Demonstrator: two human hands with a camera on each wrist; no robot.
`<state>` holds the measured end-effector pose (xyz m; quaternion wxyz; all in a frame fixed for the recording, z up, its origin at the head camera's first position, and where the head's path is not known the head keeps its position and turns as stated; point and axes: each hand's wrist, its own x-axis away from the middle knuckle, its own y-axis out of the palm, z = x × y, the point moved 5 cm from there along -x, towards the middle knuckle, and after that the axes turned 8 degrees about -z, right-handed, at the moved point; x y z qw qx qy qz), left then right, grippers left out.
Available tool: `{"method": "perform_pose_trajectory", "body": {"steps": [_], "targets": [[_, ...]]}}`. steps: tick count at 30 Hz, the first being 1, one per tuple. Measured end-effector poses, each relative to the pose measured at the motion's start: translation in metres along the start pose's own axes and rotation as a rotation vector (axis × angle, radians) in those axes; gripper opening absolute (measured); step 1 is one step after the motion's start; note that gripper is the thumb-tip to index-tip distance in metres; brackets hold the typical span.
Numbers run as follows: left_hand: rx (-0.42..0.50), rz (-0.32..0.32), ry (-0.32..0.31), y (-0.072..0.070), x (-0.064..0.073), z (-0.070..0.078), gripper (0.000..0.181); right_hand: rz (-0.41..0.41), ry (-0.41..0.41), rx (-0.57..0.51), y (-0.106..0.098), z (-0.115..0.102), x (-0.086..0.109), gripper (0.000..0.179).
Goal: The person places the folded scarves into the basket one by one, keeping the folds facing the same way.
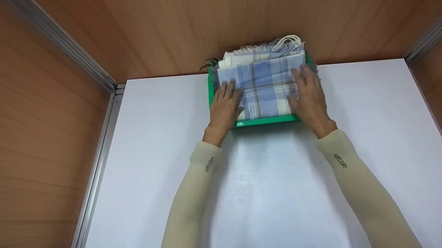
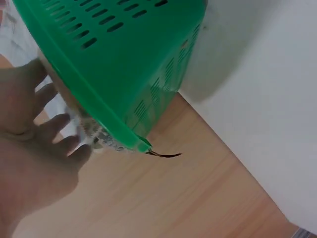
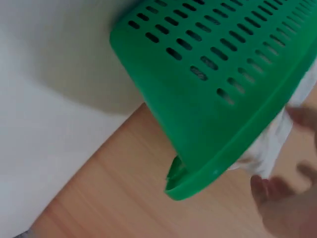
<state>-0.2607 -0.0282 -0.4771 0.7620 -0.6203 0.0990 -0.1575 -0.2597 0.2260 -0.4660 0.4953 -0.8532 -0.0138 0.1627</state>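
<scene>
A folded blue and white plaid scarf (image 1: 262, 85) with a white fringe lies on top in a green plastic basket (image 1: 268, 120). My left hand (image 1: 223, 106) rests near the scarf's left edge, its fingers extended and slightly spread. On the opposite side, my right hand (image 1: 310, 97) touches the scarf's right edge with loosely bent fingers. Seen from the left wrist, the left hand (image 2: 39, 134) is beside the rim of the slotted basket (image 2: 124, 54). In the right wrist view, the right hand (image 3: 290, 198) is partly cut off, beside cloth showing past the rim.
Darker grey cloth (image 1: 215, 78) shows under the scarf at the basket's left side. The basket stands at the far edge of a white table (image 1: 162, 162), against a wood-grain panel (image 1: 161, 31). Another wood-grain panel (image 1: 33, 131) with a metal strip borders the left.
</scene>
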Motion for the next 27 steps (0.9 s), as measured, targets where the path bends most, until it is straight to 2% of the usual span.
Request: {"method": "perform_pose_trajectory", "body": {"steps": [1, 3, 6, 11, 15, 19, 22, 27], "targets": [[-0.011, -0.042, -0.001, 0.002, 0.0, 0.0, 0.055, -0.048, -0.035, 0.012, 0.003, -0.002, 0.0, 0.071], [-0.024, -0.105, -0.016, 0.004, -0.001, 0.0, 0.06, -0.157, -0.054, 0.021, 0.008, -0.003, -0.002, 0.073], [-0.033, -0.148, -0.033, 0.007, -0.003, 0.0, 0.062, -0.285, 0.005, 0.011, 0.015, 0.003, -0.004, 0.074], [-0.035, -0.18, -0.055, 0.009, -0.009, -0.002, 0.062, -0.384, 0.073, -0.027, 0.02, 0.007, -0.01, 0.075], [-0.049, -0.189, -0.06, 0.01, -0.012, -0.003, 0.063, -0.399, 0.082, -0.035, 0.023, 0.01, -0.013, 0.074], [-0.036, -0.163, -0.039, 0.01, -0.005, -0.003, 0.06, -0.381, 0.06, -0.082, 0.022, 0.012, -0.007, 0.071], [0.033, -0.1, -0.023, 0.009, 0.007, -0.007, 0.054, -0.339, 0.044, -0.156, 0.015, 0.016, 0.004, 0.069], [0.209, 0.051, -0.016, 0.01, 0.034, -0.023, 0.051, -0.239, 0.047, -0.24, -0.006, 0.032, 0.027, 0.067]]}}
